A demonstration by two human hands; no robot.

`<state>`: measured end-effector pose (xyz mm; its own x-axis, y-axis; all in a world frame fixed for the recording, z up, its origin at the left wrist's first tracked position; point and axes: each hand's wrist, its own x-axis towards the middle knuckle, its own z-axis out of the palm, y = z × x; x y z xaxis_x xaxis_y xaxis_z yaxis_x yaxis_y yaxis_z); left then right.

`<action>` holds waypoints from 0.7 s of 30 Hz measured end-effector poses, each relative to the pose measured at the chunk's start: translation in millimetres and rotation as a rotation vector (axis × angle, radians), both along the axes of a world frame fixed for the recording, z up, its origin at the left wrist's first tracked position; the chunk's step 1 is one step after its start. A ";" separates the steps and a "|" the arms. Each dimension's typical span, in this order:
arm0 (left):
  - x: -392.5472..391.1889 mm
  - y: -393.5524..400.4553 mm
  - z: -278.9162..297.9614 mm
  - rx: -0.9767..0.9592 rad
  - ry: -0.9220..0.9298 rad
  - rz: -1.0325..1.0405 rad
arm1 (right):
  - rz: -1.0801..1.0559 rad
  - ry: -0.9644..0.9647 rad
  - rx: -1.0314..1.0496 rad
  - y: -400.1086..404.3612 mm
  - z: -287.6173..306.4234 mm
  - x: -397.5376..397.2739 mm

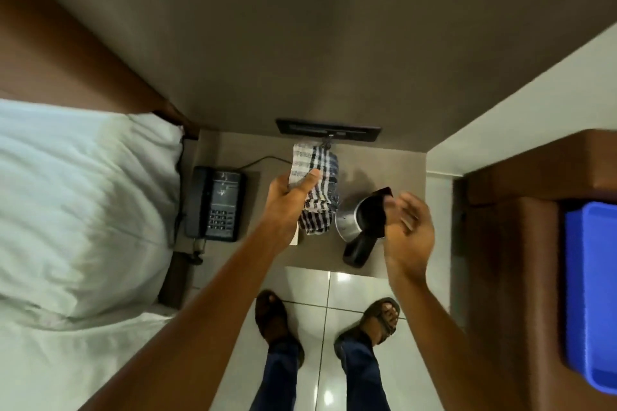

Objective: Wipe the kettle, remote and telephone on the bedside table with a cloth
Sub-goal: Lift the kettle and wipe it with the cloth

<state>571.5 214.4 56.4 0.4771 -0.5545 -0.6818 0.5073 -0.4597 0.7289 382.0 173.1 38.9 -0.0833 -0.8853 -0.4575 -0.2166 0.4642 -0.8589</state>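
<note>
A: Entry, bedside table (pixel 394 177). Left hand (pixel 288 192) grips a folded checked cloth (pixel 317 187), thumb across the front, cloth hanging above the tabletop between telephone and kettle. Right hand (pixel 409 220) is blurred, fingers loosely curled at the kettle's raised black lid (pixel 379 207); whether it pinches the lid or only rests against it, cannot tell.

B: Object positions?

A: Kettle (pixel 349 220) stands on the right half of the table, steel body, lid open, black handle pointing toward the person. Telephone (pixel 215 203) sits at the left edge, just beside the pillow (pixel 83 210), cord trailing back toward the wall panel (pixel 329 132). Remote: not identifiable. A pale corner shows under the cloth; unclear what it is.

B: Step in hand?

A: Judged: kettle first, wipe not yet begun, cloth is apart from the steel.

B: Method notes?

A: Steady the kettle with the right hand at lid or handle so it cannot slide on the base. Bring the cloth flat against the body, wipe round it, then lid and handle. Keep the cloth clear of the cord behind. Risk: tipping if pushed sideways unsupported.
</note>
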 end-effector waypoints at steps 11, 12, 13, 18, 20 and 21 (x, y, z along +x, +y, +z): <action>-18.4 51.9 -77.1 0.122 -0.124 0.071 | -0.106 0.184 0.463 71.6 -86.3 13.8; -21.9 49.8 -82.8 0.137 -0.167 0.082 | -0.099 0.171 0.463 70.4 -89.2 14.9; -26.3 46.6 -89.2 0.150 -0.196 0.095 | -0.096 0.146 0.463 69.5 -90.4 16.3; -55.1 21.4 -109.0 0.152 -0.294 0.055 | -0.153 0.023 0.433 61.4 -100.4 12.8; -66.9 15.6 -116.5 0.121 -0.296 0.031 | -0.184 -0.027 0.390 60.8 -103.8 7.5; -73.5 14.4 -119.5 0.117 -0.283 0.008 | -0.194 -0.036 0.352 60.7 -103.9 5.7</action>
